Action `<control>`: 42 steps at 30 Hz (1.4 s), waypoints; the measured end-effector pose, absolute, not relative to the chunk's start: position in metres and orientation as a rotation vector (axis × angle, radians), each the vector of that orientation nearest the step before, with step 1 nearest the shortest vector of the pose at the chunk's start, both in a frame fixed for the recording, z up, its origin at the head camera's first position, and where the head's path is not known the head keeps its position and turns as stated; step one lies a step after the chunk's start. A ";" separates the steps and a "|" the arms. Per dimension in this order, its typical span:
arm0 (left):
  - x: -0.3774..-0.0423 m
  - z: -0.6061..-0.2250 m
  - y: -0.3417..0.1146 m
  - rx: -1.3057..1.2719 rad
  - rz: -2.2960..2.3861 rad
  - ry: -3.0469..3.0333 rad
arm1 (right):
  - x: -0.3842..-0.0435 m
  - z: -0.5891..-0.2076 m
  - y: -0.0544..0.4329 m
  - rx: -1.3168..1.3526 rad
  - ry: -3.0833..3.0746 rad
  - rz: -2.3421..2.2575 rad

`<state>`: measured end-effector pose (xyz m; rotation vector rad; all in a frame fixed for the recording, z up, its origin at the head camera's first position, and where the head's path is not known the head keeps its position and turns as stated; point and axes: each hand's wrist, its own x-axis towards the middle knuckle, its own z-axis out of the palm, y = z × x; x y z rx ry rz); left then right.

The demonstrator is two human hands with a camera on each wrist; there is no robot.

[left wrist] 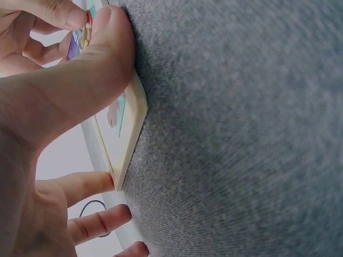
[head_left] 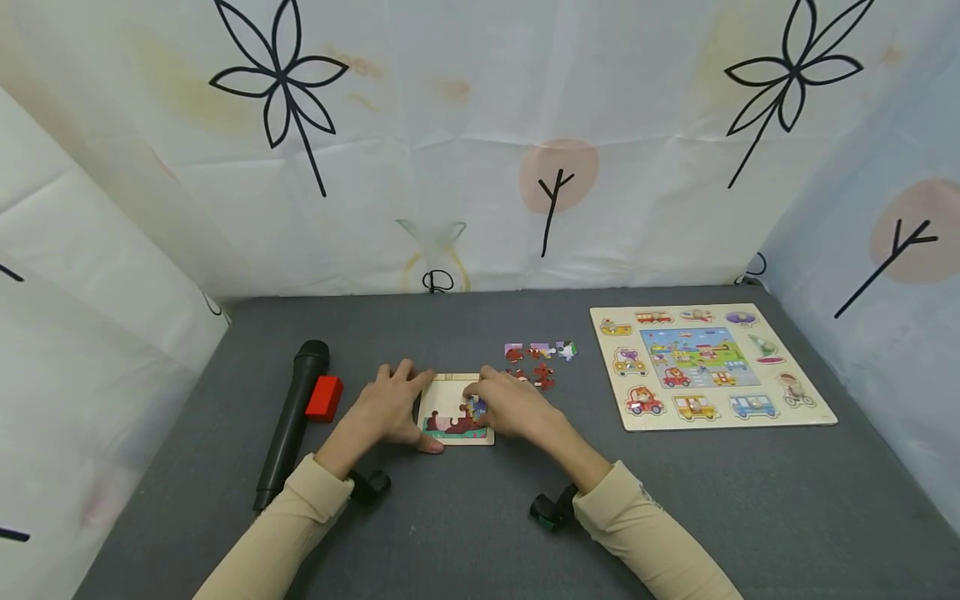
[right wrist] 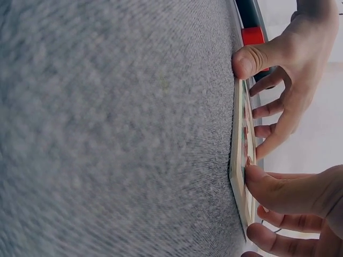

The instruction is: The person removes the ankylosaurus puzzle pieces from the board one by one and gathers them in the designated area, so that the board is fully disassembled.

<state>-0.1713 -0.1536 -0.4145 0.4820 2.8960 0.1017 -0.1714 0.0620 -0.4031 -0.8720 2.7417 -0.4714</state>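
A small wooden puzzle tray (head_left: 446, 390) lies on the grey table, with joined jigsaw pieces (head_left: 453, 425) along its near side in brown and green. My left hand (head_left: 390, 406) holds the tray at its left side, thumb on the near edge and index finger at a corner; its other fingers spread outward in the left wrist view. Over the tray's right part, my right hand (head_left: 513, 404) pinches a colourful puzzle piece (head_left: 477, 406) low against the tray, partly hidden by the fingers. Several loose jigsaw pieces (head_left: 543, 375) lie just beyond the right hand.
At the right lies a larger wooden vehicle puzzle board (head_left: 630, 408). To the left are a black microphone-like stick (head_left: 288, 425) and a red block (head_left: 324, 398). A patterned white cloth (head_left: 480, 167) hangs behind the table.
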 end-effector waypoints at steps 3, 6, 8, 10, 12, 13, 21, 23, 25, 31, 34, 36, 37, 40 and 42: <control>-0.171 -0.414 -0.154 0.484 0.103 2.897 | -0.172 -0.403 0.062 -0.865 2.737 -0.473; -0.171 -0.414 -0.153 0.486 0.105 2.898 | -0.172 -0.403 0.062 -0.860 2.734 -0.484; -0.171 -0.414 -0.153 0.486 0.105 2.897 | -0.172 -0.403 0.063 -0.859 2.732 -0.487; -0.172 -0.414 -0.153 0.486 0.104 2.897 | -0.172 -0.403 0.063 -0.860 2.733 -0.493; -0.172 -0.413 -0.153 0.484 0.101 2.894 | -0.172 -0.403 0.063 -0.858 2.735 -0.498; -0.172 -0.413 -0.153 0.482 0.099 2.893 | -0.173 -0.403 0.064 -0.852 2.735 -0.504; -0.172 -0.413 -0.153 0.466 0.094 2.878 | -0.174 -0.400 0.075 -0.834 2.745 -0.563; -0.172 -0.413 -0.154 0.462 0.097 2.873 | -0.175 -0.400 0.078 -0.843 2.760 -0.552; -0.172 -0.413 -0.154 0.457 0.100 2.871 | -0.176 -0.399 0.083 -0.846 2.772 -0.543; -0.171 -0.414 -0.154 0.456 0.109 2.883 | -0.180 -0.395 0.097 -0.844 2.809 -0.521; -0.171 -0.415 -0.154 0.463 0.120 2.890 | -0.182 -0.394 0.106 -0.833 2.817 -0.509; -0.170 -0.415 -0.154 0.468 0.126 2.894 | -0.183 -0.393 0.114 -0.808 2.821 -0.493; -0.170 -0.415 -0.154 0.470 0.127 2.896 | -0.184 -0.392 0.118 -0.790 2.815 -0.498; -0.170 -0.415 -0.154 0.467 0.126 2.897 | -0.188 -0.391 0.132 -0.746 2.813 -0.486; -0.171 -0.415 -0.154 0.464 0.126 2.897 | -0.190 -0.390 0.141 -0.732 2.816 -0.475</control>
